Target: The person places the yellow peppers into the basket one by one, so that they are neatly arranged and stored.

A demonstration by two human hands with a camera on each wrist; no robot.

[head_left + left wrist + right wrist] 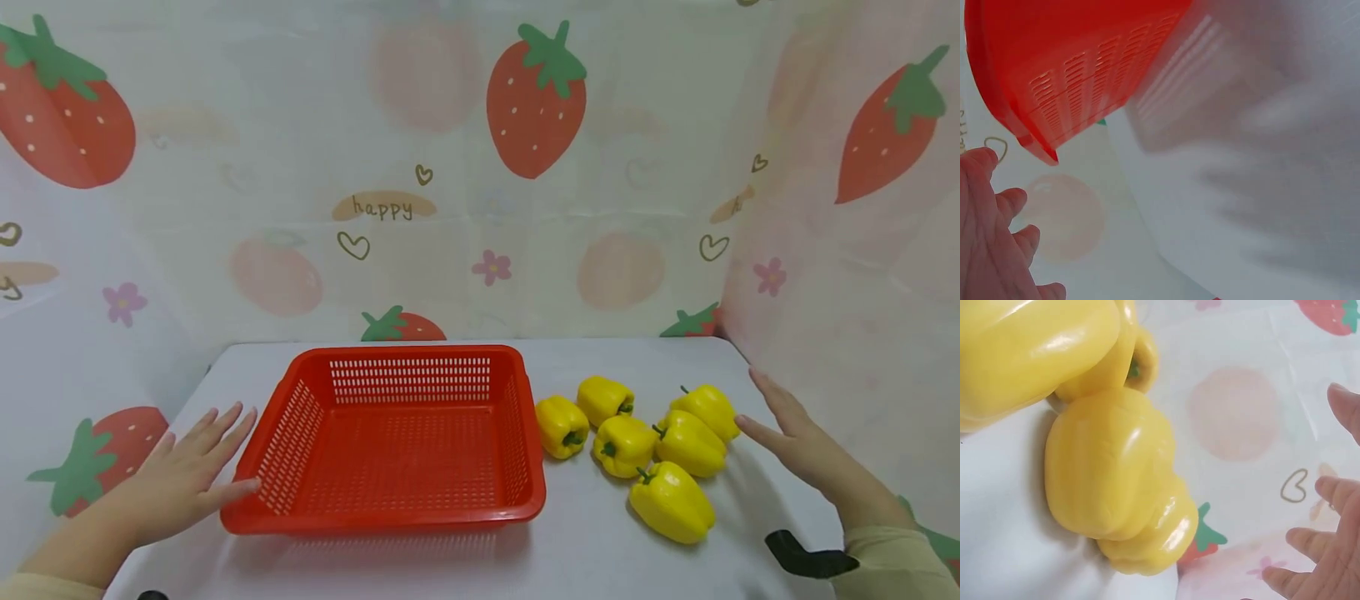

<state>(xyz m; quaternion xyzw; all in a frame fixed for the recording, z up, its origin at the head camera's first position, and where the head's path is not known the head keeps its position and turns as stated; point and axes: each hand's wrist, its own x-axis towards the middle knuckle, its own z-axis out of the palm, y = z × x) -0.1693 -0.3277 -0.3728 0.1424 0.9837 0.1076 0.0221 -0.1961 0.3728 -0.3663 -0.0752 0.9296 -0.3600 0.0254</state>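
A red plastic basket [405, 523] with slotted walls stands on the white table, and nothing lies inside it. My left hand [187, 479] is spread at the basket's left side, its thumb overlapping the rim in the head view. In the left wrist view the fingers [1013, 203] are extended beside the basket wall [1097, 75]. Several yellow bell peppers [671, 502] lie in a loose group right of the basket. Beyond them, my right hand [798, 442] hovers with fingers apart, holding nothing. The right wrist view shows the peppers [1110, 462] close up, apart from that hand's fingers.
The white table [585, 558] meets a backdrop [480, 208] printed with strawberries, hearts and flowers behind it and on both sides. A black strap [810, 558] shows by the right sleeve. One pepper [562, 427] sits right against the basket's right wall.
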